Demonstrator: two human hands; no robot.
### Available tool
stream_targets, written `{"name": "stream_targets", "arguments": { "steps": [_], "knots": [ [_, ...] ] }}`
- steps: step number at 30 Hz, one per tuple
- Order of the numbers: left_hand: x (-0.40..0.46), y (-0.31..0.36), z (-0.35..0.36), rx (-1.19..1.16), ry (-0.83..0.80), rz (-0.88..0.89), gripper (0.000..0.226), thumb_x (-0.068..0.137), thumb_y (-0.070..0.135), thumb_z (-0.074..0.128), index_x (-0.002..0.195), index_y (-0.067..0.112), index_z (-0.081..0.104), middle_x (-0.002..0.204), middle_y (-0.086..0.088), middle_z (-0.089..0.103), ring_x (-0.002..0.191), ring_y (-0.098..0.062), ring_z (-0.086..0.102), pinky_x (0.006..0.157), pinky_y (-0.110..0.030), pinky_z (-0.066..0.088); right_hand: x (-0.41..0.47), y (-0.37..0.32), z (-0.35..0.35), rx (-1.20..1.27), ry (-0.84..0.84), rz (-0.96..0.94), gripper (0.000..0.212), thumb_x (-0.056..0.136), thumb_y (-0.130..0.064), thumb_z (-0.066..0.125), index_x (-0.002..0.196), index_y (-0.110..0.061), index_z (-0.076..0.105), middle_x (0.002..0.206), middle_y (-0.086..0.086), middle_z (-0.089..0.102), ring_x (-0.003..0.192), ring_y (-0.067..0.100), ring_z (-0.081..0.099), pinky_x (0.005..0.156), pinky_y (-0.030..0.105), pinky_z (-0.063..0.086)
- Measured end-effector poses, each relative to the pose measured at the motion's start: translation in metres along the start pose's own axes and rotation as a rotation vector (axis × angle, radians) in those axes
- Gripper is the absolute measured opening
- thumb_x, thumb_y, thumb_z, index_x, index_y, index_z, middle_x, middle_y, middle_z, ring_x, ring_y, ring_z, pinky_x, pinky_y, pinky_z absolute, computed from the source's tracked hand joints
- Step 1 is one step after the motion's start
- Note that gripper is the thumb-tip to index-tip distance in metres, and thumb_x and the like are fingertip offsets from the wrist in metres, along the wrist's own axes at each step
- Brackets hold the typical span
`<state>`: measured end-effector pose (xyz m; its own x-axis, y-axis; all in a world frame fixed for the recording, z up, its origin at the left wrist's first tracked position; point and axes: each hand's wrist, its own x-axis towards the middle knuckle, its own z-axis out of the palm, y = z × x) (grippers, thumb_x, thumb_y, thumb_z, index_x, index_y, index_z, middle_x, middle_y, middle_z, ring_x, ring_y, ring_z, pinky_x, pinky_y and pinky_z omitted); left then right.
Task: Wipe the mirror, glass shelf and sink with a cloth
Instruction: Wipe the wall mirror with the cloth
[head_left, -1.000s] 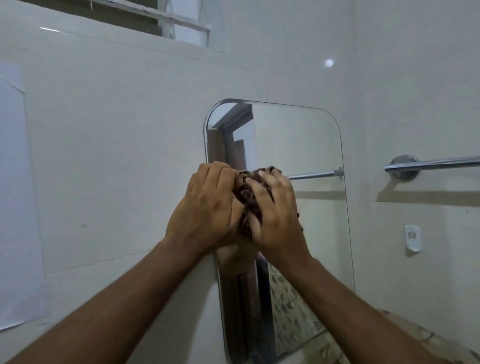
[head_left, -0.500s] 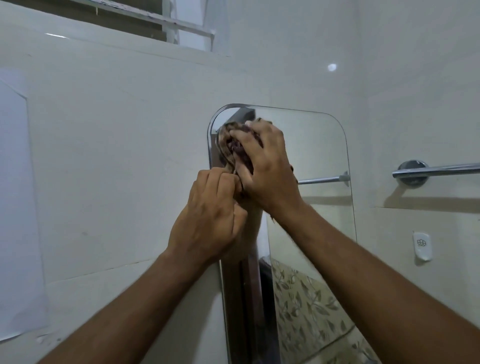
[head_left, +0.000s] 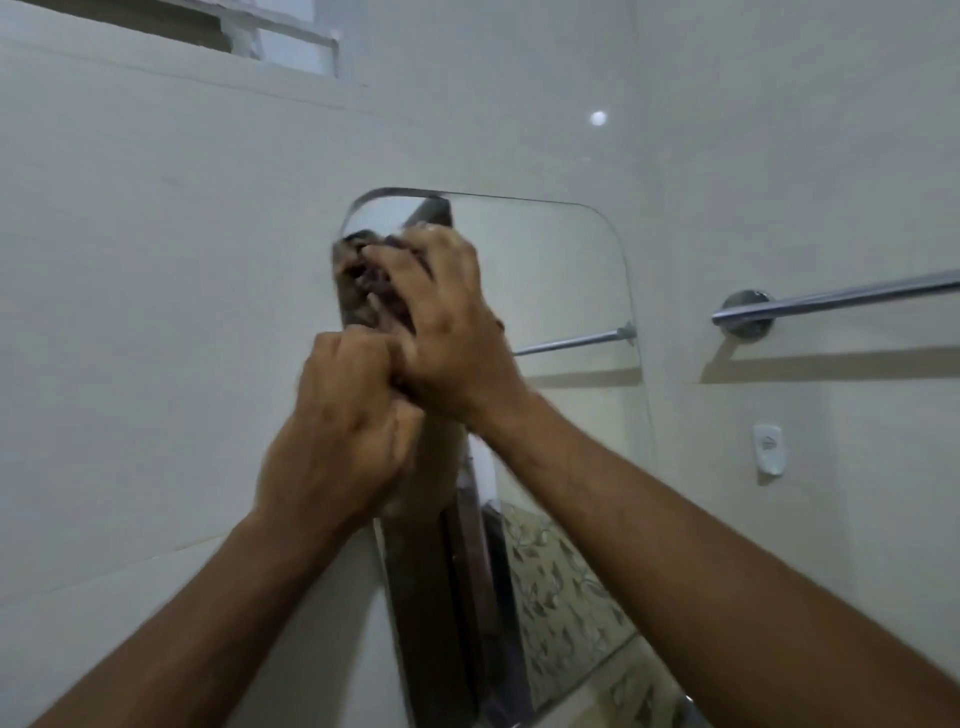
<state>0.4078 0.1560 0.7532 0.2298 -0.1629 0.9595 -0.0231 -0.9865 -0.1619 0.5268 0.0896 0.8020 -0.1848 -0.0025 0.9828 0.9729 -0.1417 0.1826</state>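
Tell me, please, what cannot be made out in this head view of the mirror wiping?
- Cloth: mostly covered by the right hand; motion blur hides its pattern.
- Left hand: closed in a fist, but whether its grip includes cloth is unclear.
- Mirror: bottom edge cut off by the frame.
- Glass shelf and sink: not in view.
- Towel bar: right end cut off by the frame.

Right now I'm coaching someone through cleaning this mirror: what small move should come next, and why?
Probably sweep the cloth rightward along the top of the mirror. The right hand presses it at the upper left corner, the left hand sits just below it, and the glass to the right lies uncovered.
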Motion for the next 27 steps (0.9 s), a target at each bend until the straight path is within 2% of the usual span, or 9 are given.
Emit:
{"name": "stream_targets", "arguments": {
  "steps": [2, 4, 7, 12, 14, 16, 19, 22, 27],
  "knots": [
    [-0.001, 0.003, 0.001, 0.027, -0.006, -0.011, 0.013, 0.081, 0.011, 0.05, 0.092, 0.01, 0.046, 0.095, 0.0, 0.043, 0.091, -0.02, 0.04, 0.075, -0.031, 0.034, -0.021, 0.006, -0.005, 0.057, -0.071, -0.043, 0.051, 0.083, -0.017, 0.055, 0.131, -0.001, 0.06, 0.136, 0.027, 0.05, 0.132, 0.042, 0.038, 0.113, 0.057, 0.034],
    [-0.002, 0.006, 0.004, 0.181, -0.043, 0.049, 0.016, 0.085, 0.016, 0.051, 0.098, 0.009, 0.046, 0.1, -0.008, 0.047, 0.092, -0.027, 0.043, 0.076, -0.04, 0.038, -0.02, 0.018, -0.009, 0.049, -0.083, -0.049, 0.05, 0.083, -0.013, 0.054, 0.132, -0.002, 0.059, 0.137, 0.025, 0.049, 0.133, 0.04, 0.037, 0.114, 0.053, 0.035],
    [-0.002, 0.005, 0.009, 0.397, -0.113, 0.125, 0.021, 0.09, 0.021, 0.046, 0.105, 0.006, 0.047, 0.107, -0.015, 0.048, 0.094, -0.031, 0.042, 0.079, -0.042, 0.036, 0.009, 0.043, -0.011, 0.003, 0.064, 0.125, 0.04, 0.091, -0.011, 0.061, 0.131, -0.006, 0.06, 0.133, 0.02, 0.051, 0.126, 0.034, 0.042, 0.107, 0.047, 0.042],
    [-0.002, 0.001, 0.008, 0.502, -0.147, 0.137, 0.02, 0.094, 0.018, 0.039, 0.101, 0.004, 0.052, 0.108, -0.018, 0.051, 0.096, -0.034, 0.043, 0.078, -0.045, 0.035, 0.026, 0.075, -0.015, 0.01, 0.208, 0.377, 0.037, 0.097, -0.02, 0.058, 0.132, -0.011, 0.058, 0.126, 0.014, 0.052, 0.121, 0.028, 0.046, 0.101, 0.046, 0.048],
    [-0.003, 0.001, 0.009, 0.568, -0.16, 0.232, 0.025, 0.097, 0.011, 0.033, 0.096, 0.002, 0.056, 0.107, -0.022, 0.052, 0.097, -0.04, 0.046, 0.076, -0.048, 0.035, 0.012, 0.058, -0.013, 0.025, 0.177, 0.335, 0.038, 0.097, -0.022, 0.058, 0.133, -0.011, 0.058, 0.128, 0.015, 0.051, 0.124, 0.029, 0.044, 0.102, 0.048, 0.046],
    [-0.003, 0.003, 0.009, 0.634, -0.132, 0.356, 0.027, 0.1, 0.004, 0.03, 0.093, -0.001, 0.055, 0.106, -0.026, 0.054, 0.095, -0.044, 0.049, 0.073, -0.051, 0.035, -0.004, 0.037, -0.009, 0.043, 0.081, 0.159, 0.038, 0.095, -0.022, 0.06, 0.131, -0.009, 0.06, 0.133, 0.018, 0.051, 0.129, 0.033, 0.041, 0.108, 0.05, 0.042],
    [-0.002, 0.003, 0.013, 0.598, -0.015, 0.343, 0.012, 0.096, 0.005, 0.043, 0.098, -0.002, 0.052, 0.104, -0.026, 0.051, 0.09, -0.043, 0.049, 0.07, -0.055, 0.039, -0.004, 0.035, -0.008, 0.051, 0.023, -0.02, 0.039, 0.087, -0.01, 0.068, 0.126, -0.004, 0.064, 0.133, 0.023, 0.053, 0.13, 0.037, 0.041, 0.113, 0.046, 0.037],
    [-0.001, 0.003, 0.019, 0.49, 0.046, 0.242, 0.019, 0.092, 0.011, 0.05, 0.105, -0.003, 0.048, 0.102, -0.022, 0.046, 0.088, -0.041, 0.047, 0.069, -0.057, 0.043, 0.013, 0.068, -0.016, 0.028, 0.125, 0.133, 0.035, 0.087, -0.008, 0.067, 0.123, -0.007, 0.067, 0.126, 0.018, 0.057, 0.122, 0.032, 0.046, 0.109, 0.038, 0.039],
    [0.0, 0.005, 0.022, 0.414, 0.069, 0.163, 0.021, 0.095, 0.017, 0.047, 0.106, 0.0, 0.048, 0.103, -0.018, 0.046, 0.089, -0.041, 0.046, 0.072, -0.06, 0.042, 0.008, 0.135, -0.032, -0.047, 0.32, 0.534, 0.03, 0.097, -0.021, 0.057, 0.125, -0.011, 0.063, 0.123, 0.011, 0.056, 0.116, 0.027, 0.05, 0.099, 0.045, 0.049]
  ]
}}
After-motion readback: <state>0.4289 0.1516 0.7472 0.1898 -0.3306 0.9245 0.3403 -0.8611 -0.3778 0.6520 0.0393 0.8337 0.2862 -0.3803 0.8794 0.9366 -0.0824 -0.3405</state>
